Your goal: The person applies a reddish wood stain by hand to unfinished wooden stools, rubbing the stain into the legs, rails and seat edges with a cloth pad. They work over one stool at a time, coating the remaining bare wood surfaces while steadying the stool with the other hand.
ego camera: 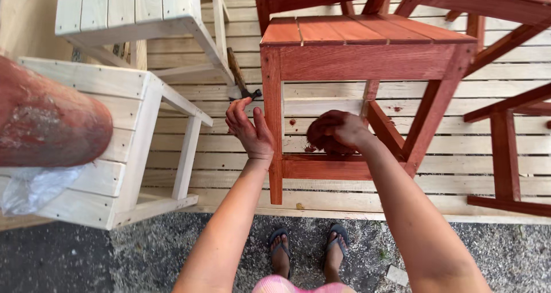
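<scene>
**Stained pad gripped against a red stool's lower rail**

Clenched around a dark, stain-soaked pad [322, 137], the right hand [338, 131] presses it onto the lower front rail [327, 168] of the red-stained stool [367, 57], fingers curled shut over the wad so that it appears to bear flat on the wood. From here the account runs from the biggest things down.

Beneath the grip and spreading out on every side is a platform of pale, bare slats [229, 132]; it lifts the furniture off the gravel [143, 253] nearer the person, probably to keep wet legs out of the grit. Above the grip stands the stool itself, its slatted seat and legs already reddish-brown. Far to the left of the grip sit two unstained stools [115, 132], pale and set apart from the coloured pieces. To the right and above are more red-stained frames [505, 149], grouped on their own side. At the far left edge a red-smeared rounded container [46, 121] rests on the nearer pale stool, with clear plastic [28, 189] under it.

Just left of the grip, the left hand [249, 129] is open, fingers spread and holding nothing, close beside the stool's front leg [274, 126]. Above that hand lies a hammer [241, 78] on the slats. Small red drips [293, 122] spot the boards beside the grip. Below, two feet in sandals [307, 250] stand on the gravel.
</scene>
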### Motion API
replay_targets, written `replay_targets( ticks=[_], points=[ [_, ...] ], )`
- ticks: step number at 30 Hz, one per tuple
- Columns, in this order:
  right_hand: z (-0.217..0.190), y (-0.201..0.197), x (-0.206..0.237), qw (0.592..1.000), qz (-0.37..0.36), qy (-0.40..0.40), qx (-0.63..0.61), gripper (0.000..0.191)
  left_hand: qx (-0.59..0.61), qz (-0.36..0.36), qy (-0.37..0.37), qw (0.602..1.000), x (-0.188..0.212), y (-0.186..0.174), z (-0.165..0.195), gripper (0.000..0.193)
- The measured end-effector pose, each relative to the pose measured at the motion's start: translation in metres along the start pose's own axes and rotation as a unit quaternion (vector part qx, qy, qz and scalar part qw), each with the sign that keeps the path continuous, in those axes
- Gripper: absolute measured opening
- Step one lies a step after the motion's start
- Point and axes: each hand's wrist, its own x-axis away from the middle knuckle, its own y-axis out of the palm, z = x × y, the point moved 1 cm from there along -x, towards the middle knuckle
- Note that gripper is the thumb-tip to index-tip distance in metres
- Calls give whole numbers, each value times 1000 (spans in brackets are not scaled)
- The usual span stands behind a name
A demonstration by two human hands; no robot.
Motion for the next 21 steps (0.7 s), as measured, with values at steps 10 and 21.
replay_targets(
  ticks=[10,21],
  points=[
    [-44,77,-38,885,-378,143,-233,50,47,8,-76,996,5,5,-8,39],
    [22,54,-36,910,-380,74,-147,61,-24,-22,-78,996,8,-8,7,43]
  ],
)
